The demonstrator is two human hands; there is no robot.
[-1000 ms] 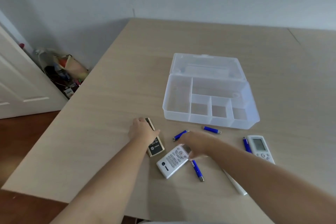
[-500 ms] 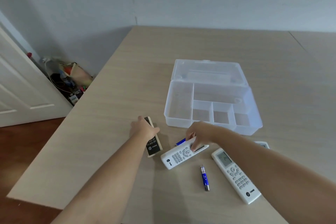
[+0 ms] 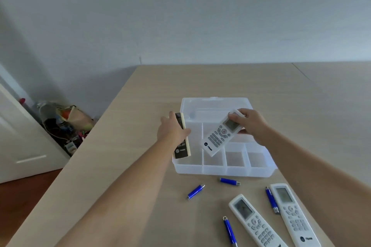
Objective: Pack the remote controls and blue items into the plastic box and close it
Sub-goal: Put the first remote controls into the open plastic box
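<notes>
Head view: left hand (image 3: 173, 132) grips the dark remote (image 3: 182, 142) over the plastic box (image 3: 222, 169)'s long left compartment, lengthwise to fit; right hand (image 3: 251, 124) pinches a white remote (image 3: 221, 133) above the dividers. Two white remotes (image 3: 255, 222) and blue items (image 3: 196, 191) lie on the surface (image 3: 124, 176).

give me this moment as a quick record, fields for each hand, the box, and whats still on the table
left hand: holds black remote over the box's left compartment
right hand: holds white remote tilted over the box
plastic box: open, lid laid back, compartments look empty
white remotes on table: two, near right
blue items on table: four
table: light wood
</notes>
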